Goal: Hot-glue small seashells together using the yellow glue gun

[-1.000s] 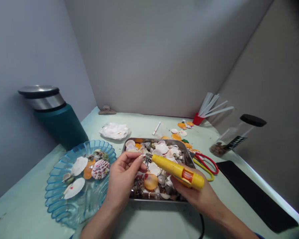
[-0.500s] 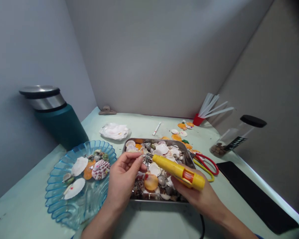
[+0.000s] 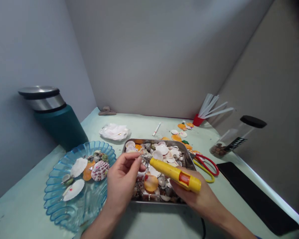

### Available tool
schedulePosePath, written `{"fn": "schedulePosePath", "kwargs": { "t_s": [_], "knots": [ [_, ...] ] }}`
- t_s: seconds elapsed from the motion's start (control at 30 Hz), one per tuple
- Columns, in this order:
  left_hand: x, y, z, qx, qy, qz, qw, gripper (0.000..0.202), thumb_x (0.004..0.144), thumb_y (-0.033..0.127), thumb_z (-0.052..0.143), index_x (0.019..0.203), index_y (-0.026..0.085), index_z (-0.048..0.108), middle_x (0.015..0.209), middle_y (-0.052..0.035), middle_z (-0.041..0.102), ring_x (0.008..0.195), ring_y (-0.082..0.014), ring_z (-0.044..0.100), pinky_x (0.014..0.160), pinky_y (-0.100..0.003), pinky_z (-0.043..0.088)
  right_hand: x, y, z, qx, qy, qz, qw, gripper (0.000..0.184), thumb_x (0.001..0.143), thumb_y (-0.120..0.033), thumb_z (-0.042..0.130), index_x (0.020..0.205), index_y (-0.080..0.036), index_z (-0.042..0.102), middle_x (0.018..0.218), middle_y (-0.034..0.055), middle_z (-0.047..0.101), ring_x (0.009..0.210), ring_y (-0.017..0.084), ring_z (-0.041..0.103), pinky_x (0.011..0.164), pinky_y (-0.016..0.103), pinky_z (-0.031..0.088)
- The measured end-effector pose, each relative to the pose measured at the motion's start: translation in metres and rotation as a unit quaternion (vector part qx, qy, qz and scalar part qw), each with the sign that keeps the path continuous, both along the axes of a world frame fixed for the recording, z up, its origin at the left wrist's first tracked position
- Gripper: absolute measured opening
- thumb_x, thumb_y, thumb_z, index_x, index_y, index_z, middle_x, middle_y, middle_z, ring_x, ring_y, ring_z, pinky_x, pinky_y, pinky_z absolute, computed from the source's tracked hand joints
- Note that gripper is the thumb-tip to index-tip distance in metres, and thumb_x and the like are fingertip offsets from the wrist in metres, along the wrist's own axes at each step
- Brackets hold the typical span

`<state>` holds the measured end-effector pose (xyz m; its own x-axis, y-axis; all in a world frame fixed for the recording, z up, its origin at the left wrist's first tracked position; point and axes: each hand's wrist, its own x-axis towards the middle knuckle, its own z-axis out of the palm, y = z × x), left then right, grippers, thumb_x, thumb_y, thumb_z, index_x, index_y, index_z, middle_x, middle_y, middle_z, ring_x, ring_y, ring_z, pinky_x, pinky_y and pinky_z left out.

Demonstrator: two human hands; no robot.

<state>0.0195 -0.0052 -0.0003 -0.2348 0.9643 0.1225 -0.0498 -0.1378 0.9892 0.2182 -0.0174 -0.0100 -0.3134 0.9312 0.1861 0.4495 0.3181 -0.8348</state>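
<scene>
A yellow hot glue gun point(image 3: 170, 171) lies in the grip of my right hand point(image 3: 189, 196), its nozzle pointing left. My left hand point(image 3: 123, 176) pinches something tiny between thumb and forefinger, close to the nozzle tip; the fingers hide most of it. Below both hands is a metal tray point(image 3: 159, 202) heaped with seashells, among them an orange scallop shell point(image 3: 151, 183) near the front and white shells. To the left, a blue scalloped plate point(image 3: 52, 189) carries white shells, an orange shell and a purple-speckled scallop shell point(image 3: 100, 170).
Right of the tray lie red-and-yellow-handled scissors point(image 3: 209, 166), a black flat strip point(image 3: 256, 196) and a clear jar point(image 3: 231, 139). Glue sticks stand in a red cup point(image 3: 198, 120). Farther back are loose shells point(image 3: 181, 126), a white packet point(image 3: 114, 131) and a teal bottle point(image 3: 62, 122).
The glue gun in my right hand has shifted slightly left and down, its nozzle nearer my left fingertips. My left hand keeps its pinch and has barely moved.
</scene>
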Motion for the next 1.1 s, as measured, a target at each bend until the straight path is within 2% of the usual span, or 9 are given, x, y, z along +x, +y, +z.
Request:
{"fn": "schedulePosePath", "kwargs": {
  "t_s": [0.17, 0.3, 0.53, 0.67, 0.83, 1.1],
  "knots": [
    [-0.0004, 0.0003, 0.0002, 0.003, 0.011, 0.005, 1.0, 0.013, 0.078, 0.027, 0.064, 0.087, 0.018, 0.064, 0.063, 0.0016, 0.065, 0.061, -0.01, 0.061, 0.06, -0.018, 0.048, 0.0, -0.0005, 0.0006, 0.025, 0.012, -0.009, 1.0, 0.016, 0.082, -0.018, 0.053, 0.068, -0.02, 0.047, 0.069, -0.0007, 0.056, 0.064, 0.016, 0.055, 0.056, 0.025, 0.043],
    [0.0004, 0.0004, 0.0001, -0.002, 0.013, 0.0, 1.0, 0.013, 0.078, 0.027, 0.064, 0.087, 0.018, 0.064, 0.061, 0.0015, 0.065, 0.06, -0.0102, 0.061, 0.06, -0.018, 0.048, 0.0012, -0.0016, -0.0021, 0.036, 0.025, -0.016, 0.999, 0.016, 0.083, -0.021, 0.054, 0.069, -0.021, 0.047, 0.069, -0.0004, 0.056, 0.068, 0.018, 0.058, 0.057, 0.026, 0.045],
    [0.0008, 0.0004, -0.0021, -0.002, 0.009, -0.005, 1.0, 0.013, 0.076, 0.027, 0.065, 0.085, 0.017, 0.064, 0.061, 0.0018, 0.065, 0.058, -0.0099, 0.06, 0.058, -0.018, 0.049, 0.0, -0.0015, 0.0007, 0.014, 0.006, -0.011, 1.0, 0.012, 0.08, -0.015, 0.053, 0.069, -0.02, 0.049, 0.075, 0.0009, 0.062, 0.065, 0.016, 0.056, 0.056, 0.025, 0.044],
    [0.0001, 0.0007, -0.0028, -0.004, 0.007, -0.008, 1.0, 0.014, 0.077, 0.028, 0.065, 0.086, 0.017, 0.063, 0.06, 0.0019, 0.065, 0.058, -0.0097, 0.06, 0.057, -0.018, 0.049, -0.0008, -0.0013, 0.0009, 0.005, 0.017, -0.008, 1.0, 0.016, 0.08, -0.015, 0.053, 0.067, -0.02, 0.046, 0.072, -0.0004, 0.059, 0.061, 0.014, 0.052, 0.053, 0.024, 0.041],
    [0.0002, 0.0012, -0.0015, -0.003, 0.004, -0.006, 1.0, 0.013, 0.077, 0.027, 0.064, 0.086, 0.017, 0.063, 0.059, 0.0027, 0.064, 0.057, -0.009, 0.059, 0.057, -0.017, 0.048, -0.0012, -0.001, 0.001, 0.013, 0.015, 0.011, 1.0, 0.006, 0.081, -0.015, 0.053, 0.077, -0.019, 0.053, 0.065, -0.0028, 0.053, 0.055, 0.012, 0.047, 0.05, 0.023, 0.038],
    [0.0007, 0.0005, -0.0017, -0.004, 0.01, -0.004, 1.0, 0.013, 0.077, 0.027, 0.065, 0.085, 0.017, 0.064, 0.057, 0.0028, 0.064, 0.055, -0.0091, 0.06, 0.056, -0.017, 0.048, 0.0016, -0.0007, -0.0035, 0.05, 0.028, -0.013, 0.998, 0.016, 0.082, -0.019, 0.054, 0.067, -0.021, 0.047, 0.066, -0.0012, 0.054, 0.066, 0.017, 0.057, 0.057, 0.025, 0.044]
  ]
}}
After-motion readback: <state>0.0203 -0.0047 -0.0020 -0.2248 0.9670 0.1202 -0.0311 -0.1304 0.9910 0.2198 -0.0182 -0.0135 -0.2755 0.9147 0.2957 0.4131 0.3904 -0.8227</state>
